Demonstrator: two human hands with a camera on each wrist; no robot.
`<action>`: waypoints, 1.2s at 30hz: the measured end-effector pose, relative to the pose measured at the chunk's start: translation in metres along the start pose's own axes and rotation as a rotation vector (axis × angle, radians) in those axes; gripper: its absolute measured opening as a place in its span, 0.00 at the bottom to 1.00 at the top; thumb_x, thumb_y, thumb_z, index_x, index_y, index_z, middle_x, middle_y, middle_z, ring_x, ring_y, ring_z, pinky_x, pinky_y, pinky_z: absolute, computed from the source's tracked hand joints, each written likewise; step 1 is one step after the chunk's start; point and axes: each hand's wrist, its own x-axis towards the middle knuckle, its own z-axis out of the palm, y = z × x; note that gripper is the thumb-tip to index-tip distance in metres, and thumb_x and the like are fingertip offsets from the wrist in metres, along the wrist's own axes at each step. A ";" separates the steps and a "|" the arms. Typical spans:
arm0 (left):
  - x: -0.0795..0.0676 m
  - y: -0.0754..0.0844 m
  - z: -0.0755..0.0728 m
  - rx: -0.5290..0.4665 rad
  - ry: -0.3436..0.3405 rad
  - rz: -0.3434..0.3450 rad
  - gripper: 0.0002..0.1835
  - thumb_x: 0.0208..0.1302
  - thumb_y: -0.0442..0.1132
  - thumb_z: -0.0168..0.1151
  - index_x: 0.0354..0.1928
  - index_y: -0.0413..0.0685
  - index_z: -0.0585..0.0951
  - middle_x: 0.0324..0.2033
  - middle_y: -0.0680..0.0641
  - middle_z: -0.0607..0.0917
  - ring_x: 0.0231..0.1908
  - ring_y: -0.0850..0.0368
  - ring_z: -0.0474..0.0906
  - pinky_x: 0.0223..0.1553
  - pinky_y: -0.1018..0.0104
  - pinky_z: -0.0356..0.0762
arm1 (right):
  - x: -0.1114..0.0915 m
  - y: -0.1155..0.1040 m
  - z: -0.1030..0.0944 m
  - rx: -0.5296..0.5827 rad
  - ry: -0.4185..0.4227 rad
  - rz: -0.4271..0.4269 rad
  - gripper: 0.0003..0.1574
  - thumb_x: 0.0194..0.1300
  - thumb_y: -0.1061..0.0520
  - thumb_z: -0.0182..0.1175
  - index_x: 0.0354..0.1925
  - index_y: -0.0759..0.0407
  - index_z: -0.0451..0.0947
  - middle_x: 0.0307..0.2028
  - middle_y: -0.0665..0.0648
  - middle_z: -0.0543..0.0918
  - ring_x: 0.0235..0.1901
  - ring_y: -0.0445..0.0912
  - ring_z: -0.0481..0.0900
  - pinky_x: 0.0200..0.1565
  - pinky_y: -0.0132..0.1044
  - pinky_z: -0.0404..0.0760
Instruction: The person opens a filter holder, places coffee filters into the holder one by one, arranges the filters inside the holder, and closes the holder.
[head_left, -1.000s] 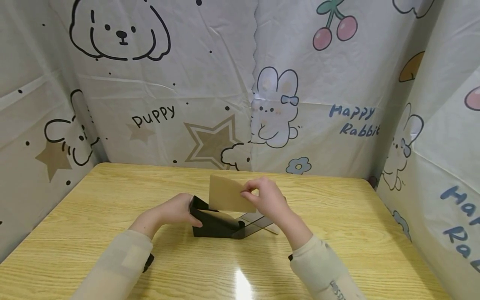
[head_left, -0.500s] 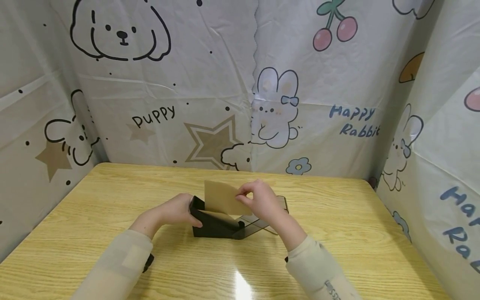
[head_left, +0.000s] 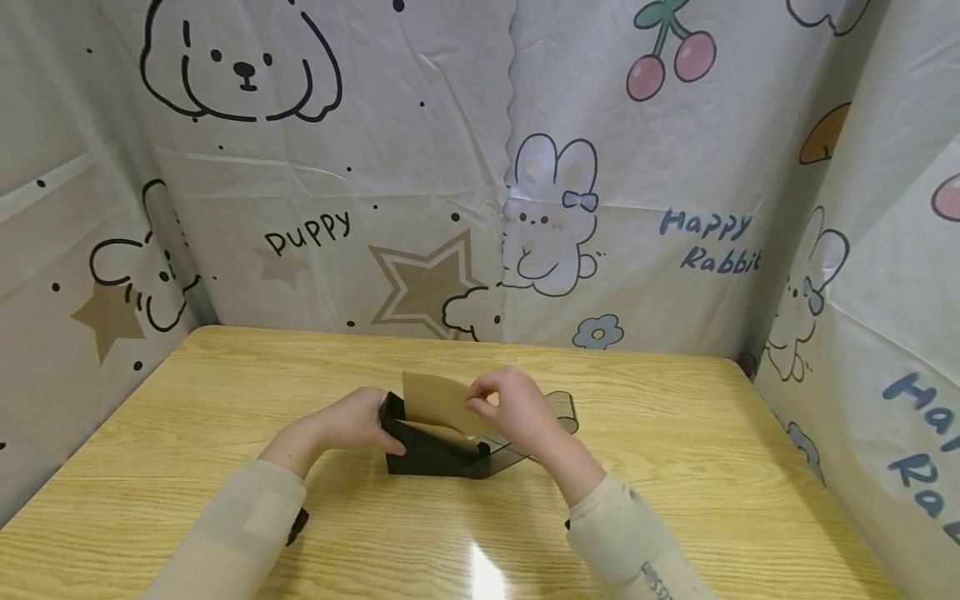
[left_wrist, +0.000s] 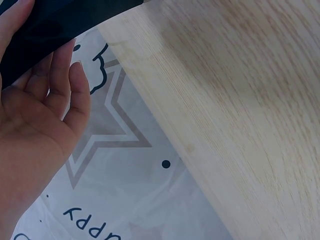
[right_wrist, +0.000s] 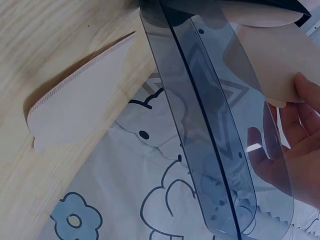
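A brown paper coffee filter (head_left: 433, 400) stands partly inside a black box (head_left: 427, 454), and my right hand (head_left: 517, 408) pinches its right edge between thumb and fingers. More brown paper (head_left: 435, 430) shows inside the box, behind its front wall. The box's smoky see-through lid (right_wrist: 215, 125) hangs open to the right, partly in front of the right hand in the right wrist view. My left hand (head_left: 366, 417) grips the box's left end, thumb on the front side. In the left wrist view its fingers lie against the dark box wall (left_wrist: 60, 30).
Another paper filter with a crimped edge (right_wrist: 80, 97) lies on the wooden table (head_left: 300, 358) beside the lid. Printed curtains (head_left: 375, 167) hang behind the table and along both sides.
My right hand has moved down and to the left, and the pinched coffee filter sits lower in the box. More of the lid now shows behind the hand. The left hand has kept its place.
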 end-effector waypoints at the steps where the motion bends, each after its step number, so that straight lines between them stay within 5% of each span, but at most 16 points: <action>1: 0.000 0.000 0.000 0.000 -0.002 0.005 0.16 0.46 0.35 0.73 0.24 0.46 0.71 0.19 0.54 0.69 0.22 0.60 0.61 0.28 0.66 0.65 | 0.000 0.000 0.001 -0.001 0.002 -0.003 0.04 0.59 0.59 0.64 0.29 0.57 0.84 0.30 0.51 0.85 0.38 0.48 0.77 0.47 0.43 0.74; 11: 0.001 -0.002 -0.001 0.006 -0.017 0.054 0.12 0.47 0.36 0.73 0.34 0.45 0.80 0.32 0.51 0.85 0.30 0.63 0.73 0.36 0.66 0.74 | 0.000 0.001 0.009 -0.030 -0.022 -0.032 0.04 0.59 0.58 0.63 0.30 0.55 0.85 0.30 0.50 0.86 0.34 0.43 0.80 0.41 0.37 0.77; 23: 0.000 -0.002 0.000 0.009 -0.005 0.027 0.14 0.46 0.35 0.73 0.25 0.45 0.73 0.21 0.55 0.73 0.21 0.61 0.61 0.28 0.67 0.65 | -0.002 0.002 0.018 -0.045 -0.003 -0.046 0.05 0.59 0.57 0.64 0.29 0.56 0.84 0.29 0.50 0.85 0.32 0.44 0.76 0.43 0.40 0.73; 36: 0.001 -0.002 0.000 0.006 -0.017 0.053 0.11 0.47 0.36 0.73 0.27 0.45 0.77 0.26 0.54 0.81 0.26 0.63 0.69 0.34 0.66 0.72 | -0.001 -0.003 0.015 -0.094 0.082 -0.050 0.04 0.58 0.56 0.64 0.30 0.54 0.85 0.31 0.50 0.86 0.36 0.47 0.77 0.45 0.45 0.73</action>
